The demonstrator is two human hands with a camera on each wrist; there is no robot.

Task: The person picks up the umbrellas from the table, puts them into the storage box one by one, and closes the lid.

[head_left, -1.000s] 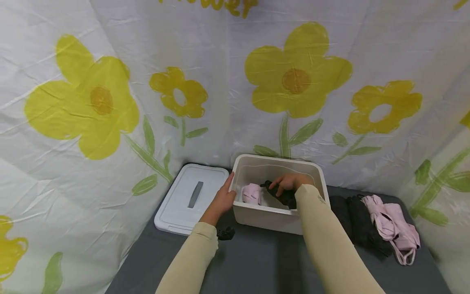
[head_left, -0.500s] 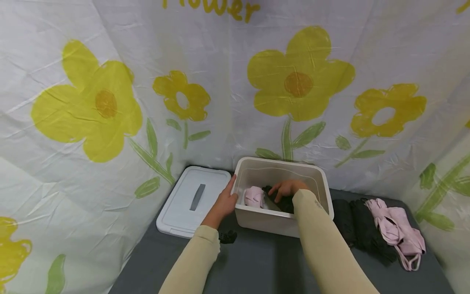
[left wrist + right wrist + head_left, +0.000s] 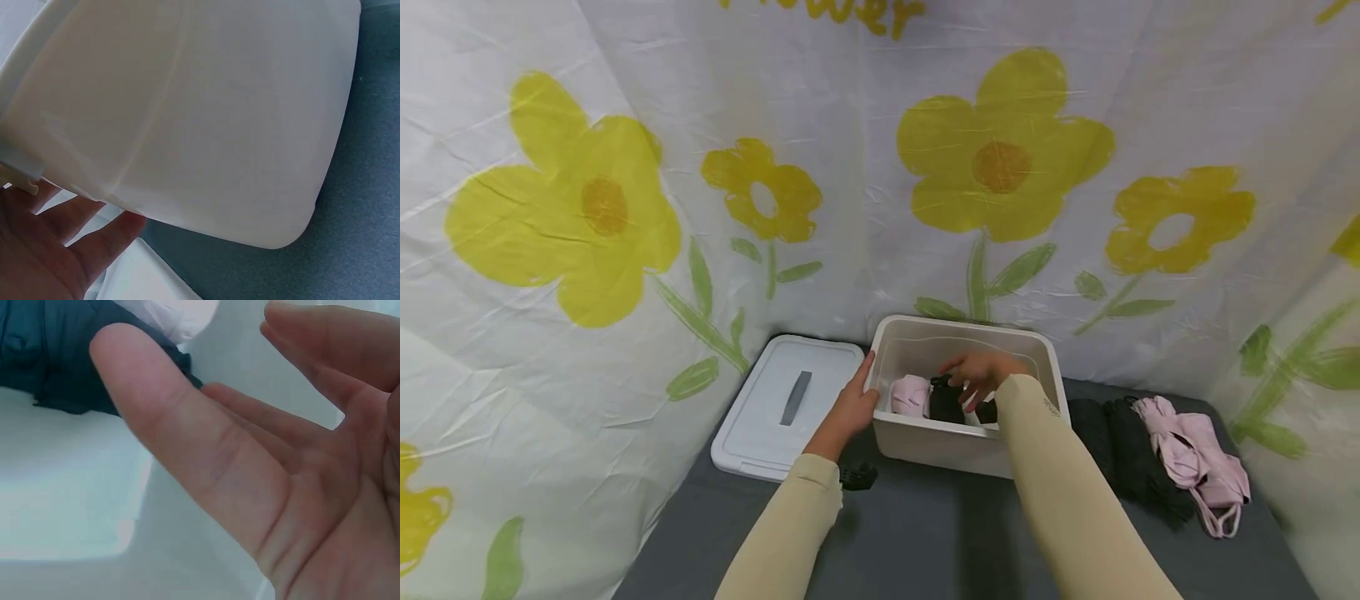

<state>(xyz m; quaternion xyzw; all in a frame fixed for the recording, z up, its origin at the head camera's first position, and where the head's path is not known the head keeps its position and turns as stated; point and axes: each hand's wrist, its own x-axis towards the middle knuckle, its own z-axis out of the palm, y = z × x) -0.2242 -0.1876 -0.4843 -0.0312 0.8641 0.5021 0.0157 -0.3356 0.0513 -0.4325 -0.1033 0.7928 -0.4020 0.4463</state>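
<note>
In the head view, an off-white storage bin (image 3: 946, 446) stands against the curtain. A pink folded garment (image 3: 911, 396) lies at its left end inside. Beside that is a black folded garment (image 3: 946, 403), partly hidden by my right hand (image 3: 983, 375). That hand is inside the bin with its fingers spread; the right wrist view shows nothing between thumb and fingers, and the dark garment (image 3: 59, 356) lies beyond the thumb. My left hand (image 3: 848, 412) rests on the bin's left side near the front corner. Its fingers (image 3: 109, 247) look fairly straight against the outer wall.
A white lid (image 3: 760, 417) with a grey handle lies left of the bin. Right of the bin, black folded garments (image 3: 1142, 458) and pink strapped garments (image 3: 1206, 458) sit on the dark grey surface (image 3: 917, 533). A flower-printed curtain (image 3: 850, 275) hangs close behind.
The black garment, earlier under my right hand, now lies beside the pink one, and the right hand has let go and lifted slightly. My left hand stays on the bin.
</note>
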